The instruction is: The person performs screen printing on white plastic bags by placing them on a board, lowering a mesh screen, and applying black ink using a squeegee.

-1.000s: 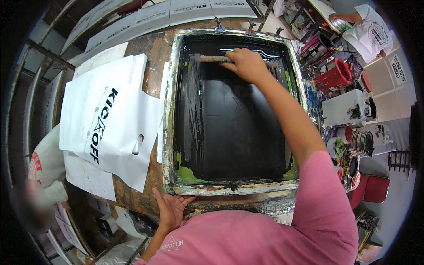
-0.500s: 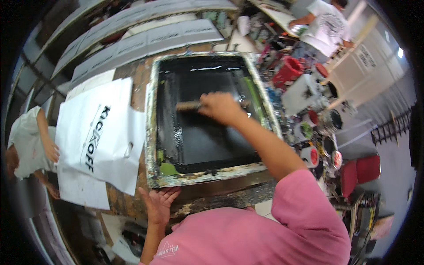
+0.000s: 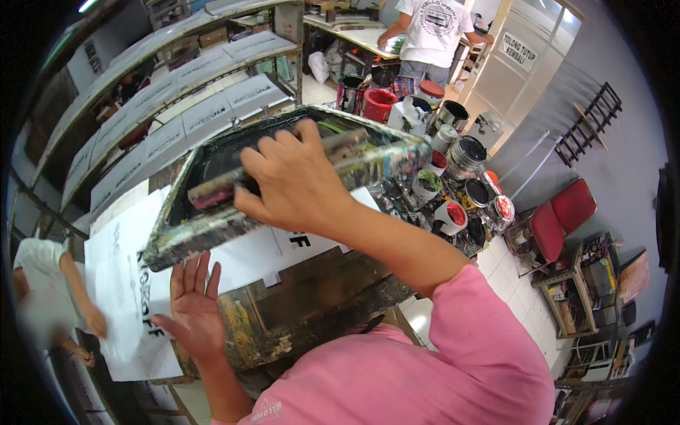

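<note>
A screen-printing frame (image 3: pixel 185 244) with paint-crusted edges and black ink inside is tilted up, its near edge raised off the table. My right hand (image 3: pixel 294 180) is closed around a wooden-handled squeegee (image 3: pixel 216 190) over the black screen. Palm up and fingers stretched, my left hand (image 3: pixel 198 315) is at the frame's near left corner; its fingertips reach the lower edge, and I cannot tell if they bear its weight. Beneath the frame lies a white printed sheet (image 3: pixel 248 263), partly hidden. Another white printed sheet (image 3: pixel 117 297) lies to the left.
A co-worker's arm (image 3: pixel 81 297) is at the far left beside the sheets. Racks (image 3: pixel 205 85) with printed sheets stand behind. Several ink tubs, among them a red bucket (image 3: pixel 379 105), crowd the right side. Another person (image 3: pixel 433 35) works at a back table, and a red chair (image 3: pixel 563 212) stands right.
The frame has gone from lying flat to tilted, uncovering the sheet under it. My right hand still grips the squeegee, now nearer. My left hand has moved left. The view has shifted.
</note>
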`<act>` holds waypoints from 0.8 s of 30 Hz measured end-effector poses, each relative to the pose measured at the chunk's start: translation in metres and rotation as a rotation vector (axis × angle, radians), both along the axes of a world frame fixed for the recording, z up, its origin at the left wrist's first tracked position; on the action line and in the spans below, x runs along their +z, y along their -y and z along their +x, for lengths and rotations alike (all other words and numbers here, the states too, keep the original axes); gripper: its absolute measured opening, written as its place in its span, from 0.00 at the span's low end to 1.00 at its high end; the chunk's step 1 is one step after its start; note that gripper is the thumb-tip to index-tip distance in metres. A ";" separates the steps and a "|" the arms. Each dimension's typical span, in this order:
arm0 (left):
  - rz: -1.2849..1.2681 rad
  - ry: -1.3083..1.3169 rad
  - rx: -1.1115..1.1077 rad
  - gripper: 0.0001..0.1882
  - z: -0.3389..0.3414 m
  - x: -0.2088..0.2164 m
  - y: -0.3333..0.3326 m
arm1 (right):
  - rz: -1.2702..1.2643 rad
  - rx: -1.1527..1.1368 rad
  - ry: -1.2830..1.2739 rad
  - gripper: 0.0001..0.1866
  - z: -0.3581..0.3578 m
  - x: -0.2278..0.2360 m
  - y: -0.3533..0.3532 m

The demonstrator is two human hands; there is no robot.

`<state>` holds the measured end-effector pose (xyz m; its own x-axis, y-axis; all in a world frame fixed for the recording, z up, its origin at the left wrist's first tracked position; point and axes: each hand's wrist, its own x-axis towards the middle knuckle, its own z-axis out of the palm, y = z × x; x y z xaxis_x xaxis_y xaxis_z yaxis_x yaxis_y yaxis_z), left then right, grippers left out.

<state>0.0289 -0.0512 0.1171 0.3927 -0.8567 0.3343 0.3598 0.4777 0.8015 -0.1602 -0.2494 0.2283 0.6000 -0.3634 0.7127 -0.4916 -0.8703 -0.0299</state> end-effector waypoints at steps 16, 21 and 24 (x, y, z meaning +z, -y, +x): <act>0.906 1.597 0.474 0.48 -0.015 -0.107 0.047 | 0.062 0.008 0.080 0.23 0.039 0.076 0.060; 0.547 1.178 0.707 0.22 -0.003 -0.034 0.112 | -0.031 0.115 0.209 0.23 0.039 0.078 0.082; 0.482 1.036 0.836 0.18 0.005 -0.028 0.109 | -0.013 0.127 0.159 0.23 0.040 0.079 0.086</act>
<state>0.0339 -0.1605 0.0892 0.5946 -0.6081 0.5260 -0.7317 -0.1379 0.6676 -0.1205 -0.3350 0.3075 0.5199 -0.2820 0.8064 -0.3681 -0.9258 -0.0864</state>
